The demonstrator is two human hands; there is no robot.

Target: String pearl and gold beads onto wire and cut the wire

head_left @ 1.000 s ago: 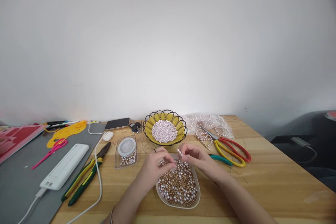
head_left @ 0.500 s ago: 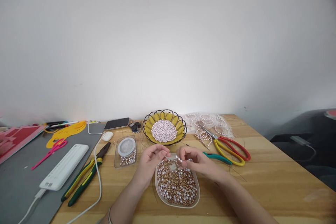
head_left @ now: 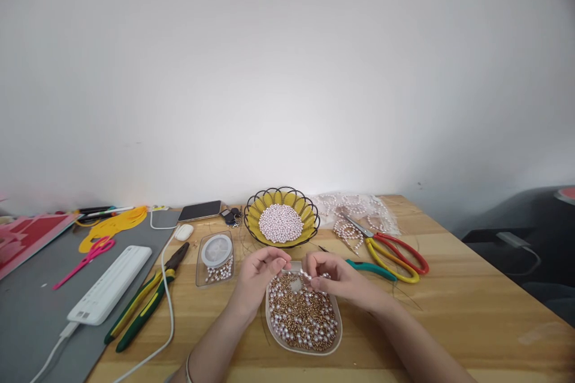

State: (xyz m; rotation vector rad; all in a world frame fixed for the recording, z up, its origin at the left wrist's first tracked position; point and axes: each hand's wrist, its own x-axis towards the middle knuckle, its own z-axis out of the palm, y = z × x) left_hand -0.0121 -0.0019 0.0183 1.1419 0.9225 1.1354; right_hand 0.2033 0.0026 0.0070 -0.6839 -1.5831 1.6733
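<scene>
Over the near end of the tray [head_left: 305, 352], the right hand [head_left: 335, 275] pinches a short row of pearly beads [head_left: 306, 274] between thumb and fingers. The left hand [head_left: 260, 275] faces it, thumb and forefinger brought close — whether they grip a thread is too fine to tell. Only a few beads show in the row, so it looks short of finished; plenty of gold and pearly beads [head_left: 305, 317] lie loose in the tray. Longer beaded strands [head_left: 348, 236] rest on the table [head_left: 449, 311] beside the scissors [head_left: 376, 241], seemingly strung already.
</scene>
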